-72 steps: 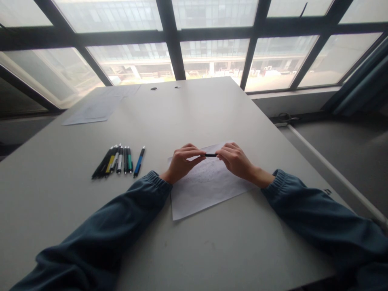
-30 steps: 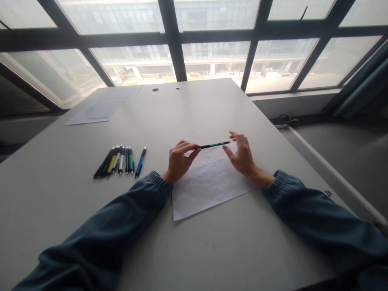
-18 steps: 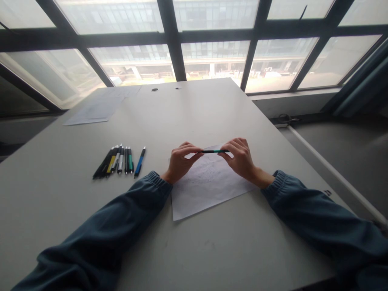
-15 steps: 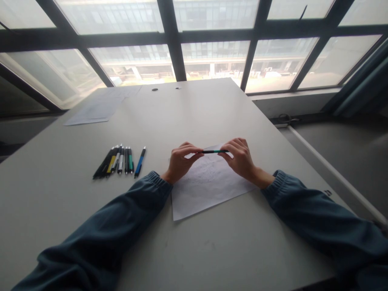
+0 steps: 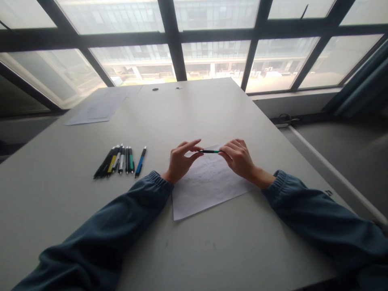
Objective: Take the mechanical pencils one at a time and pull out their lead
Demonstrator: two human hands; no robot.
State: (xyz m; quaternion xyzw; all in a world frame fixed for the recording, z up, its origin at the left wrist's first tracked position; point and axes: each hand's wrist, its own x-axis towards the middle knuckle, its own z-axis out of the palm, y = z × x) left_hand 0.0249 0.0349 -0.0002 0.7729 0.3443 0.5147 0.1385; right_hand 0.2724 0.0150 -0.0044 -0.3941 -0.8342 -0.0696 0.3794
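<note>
A thin black and green pen is held level just above a white sheet of paper with faint scribbles. My right hand is closed around the pen's right end. My left hand touches the pen's left tip with thumb and a lower finger, while its forefinger is lifted and stretched out. Both arms wear dark blue sleeves and rest on the grey table.
A row of several pens lies on the table left of my left hand, a blue one at its right end. Loose sheets lie at the far left. Large windows stand behind the table's far edge.
One second ago my right hand was open beside the pen; it has since closed on the right end. My left forefinger has just lifted off the pen.
</note>
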